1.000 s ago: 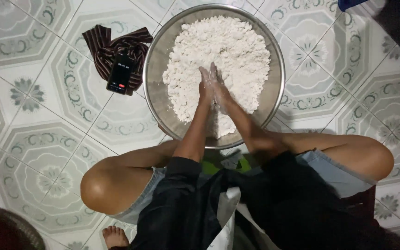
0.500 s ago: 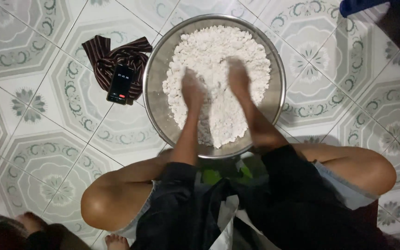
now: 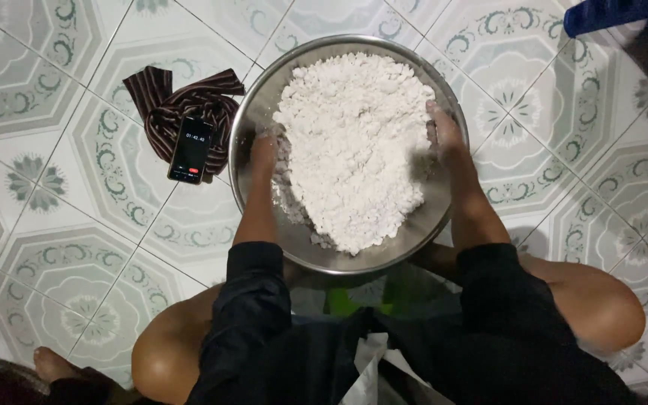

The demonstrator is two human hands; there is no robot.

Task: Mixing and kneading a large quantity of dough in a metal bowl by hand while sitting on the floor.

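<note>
Spread apart since half a second ago — from the middle of the heap out to its two flanks. Left hand (image 3: 264,150) at the left edge of the flour (image 3: 354,142), fingers sunk in; right hand (image 3: 444,131) pressed flat-open against the right edge, nothing clamped. Left grip partly buried — open or curled, cannot tell. Flour heaped in the steel bowl (image 3: 253,112) on the floor, long axis running away from the body, squarely between both hands, equally near. Phone (image 3: 190,150) on a striped cloth (image 3: 155,94) left of the bowl.
</note>
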